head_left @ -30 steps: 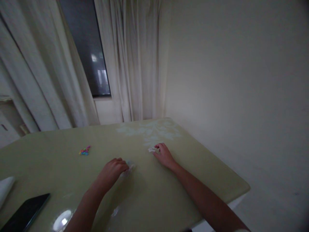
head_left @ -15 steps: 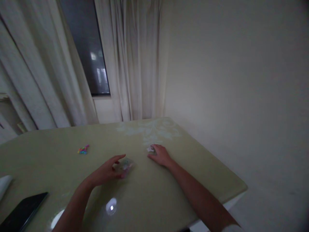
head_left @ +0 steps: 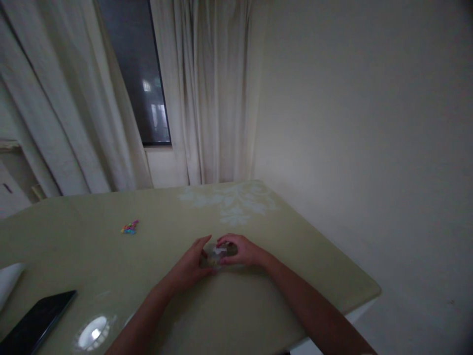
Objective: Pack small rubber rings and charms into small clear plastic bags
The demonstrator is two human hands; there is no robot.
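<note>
My left hand (head_left: 190,265) is curled around the left side of a small clear plastic container (head_left: 211,257), low over the table. From the right, my right hand (head_left: 243,250) meets it, thumb and fingers bent around a small white piece (head_left: 219,250) at the container's top. Blur and the fingers hide the white piece's exact kind and whether it lies inside the container or just above it. Further left on the table is a little cluster of brightly coloured small pieces (head_left: 130,227), apart from both hands.
A black flat device (head_left: 39,320) lies at the table's lower left, with a white object (head_left: 10,281) behind it. A round clear dish-like thing (head_left: 93,334) sits near my left forearm. The table (head_left: 295,276) meets a wall on the right; curtains (head_left: 207,98) hang behind.
My left hand has carried the clear container to the right. My right hand has come nearer with the white piece, drawn back from the far part of the table, and the hands now meet.
</note>
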